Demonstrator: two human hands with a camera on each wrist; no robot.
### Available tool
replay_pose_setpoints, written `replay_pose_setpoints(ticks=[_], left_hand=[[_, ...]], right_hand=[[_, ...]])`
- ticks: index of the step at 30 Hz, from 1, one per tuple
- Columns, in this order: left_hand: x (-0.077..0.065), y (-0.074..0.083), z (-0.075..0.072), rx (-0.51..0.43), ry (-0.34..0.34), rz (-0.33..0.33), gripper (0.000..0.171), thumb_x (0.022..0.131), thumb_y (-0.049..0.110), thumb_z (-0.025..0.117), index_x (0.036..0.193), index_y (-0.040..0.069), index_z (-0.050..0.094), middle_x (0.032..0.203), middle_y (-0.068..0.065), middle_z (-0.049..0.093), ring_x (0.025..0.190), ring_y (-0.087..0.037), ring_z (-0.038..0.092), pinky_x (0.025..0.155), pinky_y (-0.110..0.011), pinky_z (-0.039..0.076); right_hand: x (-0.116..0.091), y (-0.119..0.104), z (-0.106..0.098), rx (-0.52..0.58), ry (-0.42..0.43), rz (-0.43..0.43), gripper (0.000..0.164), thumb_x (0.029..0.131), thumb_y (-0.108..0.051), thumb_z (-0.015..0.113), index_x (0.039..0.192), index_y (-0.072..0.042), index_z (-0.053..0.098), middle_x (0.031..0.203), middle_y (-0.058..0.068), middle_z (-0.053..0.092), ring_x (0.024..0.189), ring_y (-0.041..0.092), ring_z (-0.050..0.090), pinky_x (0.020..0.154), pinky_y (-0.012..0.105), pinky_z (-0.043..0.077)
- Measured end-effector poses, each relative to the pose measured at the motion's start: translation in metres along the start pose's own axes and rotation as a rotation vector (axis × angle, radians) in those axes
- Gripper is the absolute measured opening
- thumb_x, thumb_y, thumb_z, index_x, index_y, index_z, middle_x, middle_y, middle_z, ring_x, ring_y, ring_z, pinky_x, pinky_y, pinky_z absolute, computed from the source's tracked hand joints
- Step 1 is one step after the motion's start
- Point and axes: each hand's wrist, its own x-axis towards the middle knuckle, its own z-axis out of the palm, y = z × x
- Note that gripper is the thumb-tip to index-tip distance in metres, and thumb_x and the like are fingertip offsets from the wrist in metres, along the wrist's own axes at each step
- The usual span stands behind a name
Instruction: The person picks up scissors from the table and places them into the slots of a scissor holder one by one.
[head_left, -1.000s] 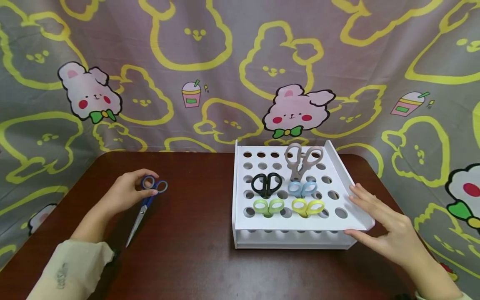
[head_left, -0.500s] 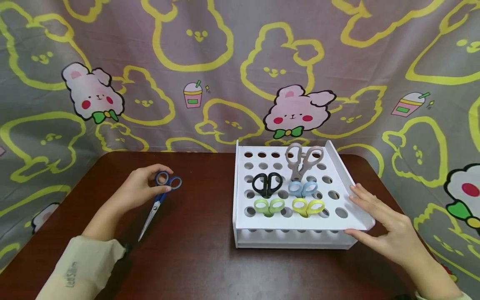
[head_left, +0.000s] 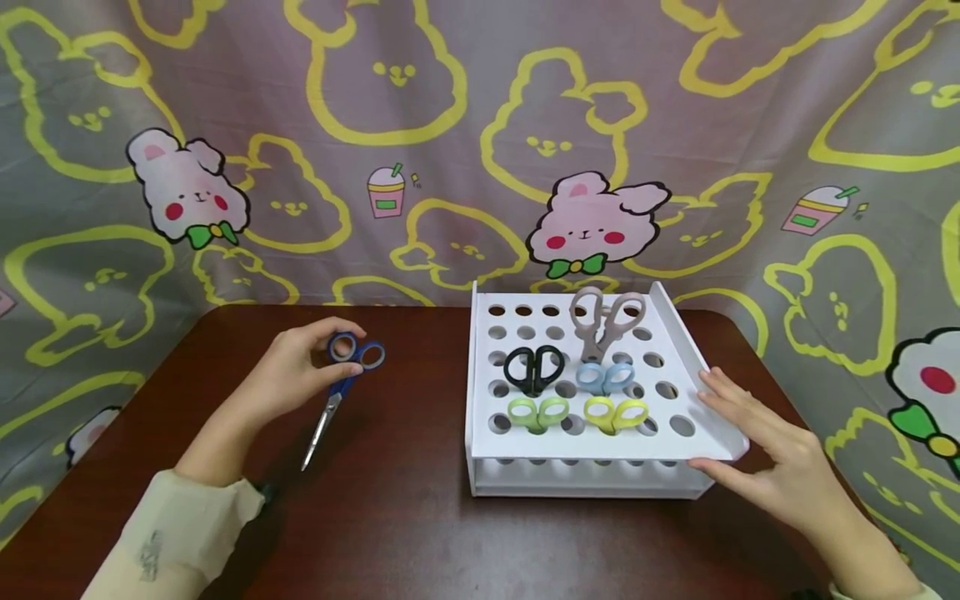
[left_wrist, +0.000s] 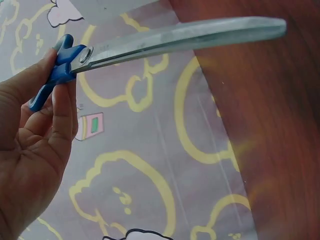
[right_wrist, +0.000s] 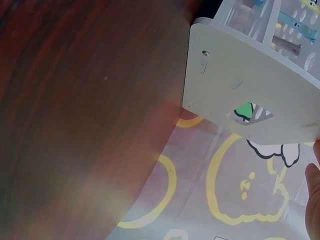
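My left hand (head_left: pixel 296 371) pinches a pair of blue-handled scissors (head_left: pixel 343 387) by the handle loops, above the left part of the table. In the left wrist view the thumb and fingers hold the blue handles, and the silver blades (left_wrist: pixel 170 42) lie together. The blade tip slants down and toward me in the head view. On the right, my right hand (head_left: pixel 787 467) rests with extended fingers against the side of a white rack (head_left: pixel 585 471) pierced with rows of round holes. Black scissors (head_left: pixel 533 369), pale blue scissors (head_left: pixel 604 378), green scissors (head_left: pixel 537 413), yellow scissors (head_left: pixel 615 414) and grey-brown scissors (head_left: pixel 606 321) stand in it.
The dark reddish-brown table (head_left: pixel 405 533) carries the rack. A grey curtain (head_left: pixel 450 100) with yellow outlines and rabbit pictures hangs behind and at both sides. The rack has raised side panels (right_wrist: pixel 240 80).
My left hand has moved right with the blue-handled scissors, toward the rack. The right hand and the rack have stayed in place.
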Motion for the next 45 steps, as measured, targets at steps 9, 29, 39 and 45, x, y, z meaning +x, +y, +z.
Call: replay_pose_setpoints(ticks=[9,29,39,45], left_hand=[[0.003,0.023,-0.003,-0.044,0.041,0.046,0.036,0.084,0.008,0.079,0.117,0.009,0.065,0.086,-0.008,0.066,0.069,-0.012,0.063,0.059,-0.023,0.050],[0.028,0.049,0.000,-0.198,0.298,0.248,0.037,0.080,0.000,0.080,0.114,0.006,0.067,0.086,-0.009,0.072,0.075,0.002,0.062,0.060,-0.015,0.043],[0.041,0.065,0.001,-0.344,0.357,0.271,0.034,0.080,-0.004,0.079,0.111,0.002,0.067,0.080,0.006,0.070,0.069,-0.006,0.064,0.056,-0.019,0.045],[0.048,0.073,0.000,-0.368,0.371,0.302,0.033,0.078,-0.005,0.080,0.107,0.000,0.067,0.078,0.017,0.066,0.070,-0.006,0.061,0.054,-0.020,0.044]], right_hand=[[-0.004,0.007,0.001,0.016,0.013,-0.014,0.073,0.080,-0.057,0.074,0.112,0.008,0.070,0.131,0.022,0.064,0.137,0.016,0.051,0.108,0.012,0.037],[-0.005,0.006,0.000,-0.015,-0.005,0.003,0.074,0.081,-0.060,0.071,0.113,0.007,0.071,0.132,0.019,0.064,0.137,0.013,0.050,0.108,0.012,0.036],[-0.008,0.007,0.000,-0.043,-0.029,0.038,0.072,0.080,-0.063,0.070,0.110,0.003,0.072,0.133,0.018,0.064,0.138,0.012,0.049,0.108,0.010,0.035],[-0.008,0.011,0.001,-0.011,-0.016,0.017,0.070,0.080,-0.060,0.073,0.108,0.004,0.072,0.131,0.019,0.064,0.138,0.015,0.050,0.110,0.014,0.035]])
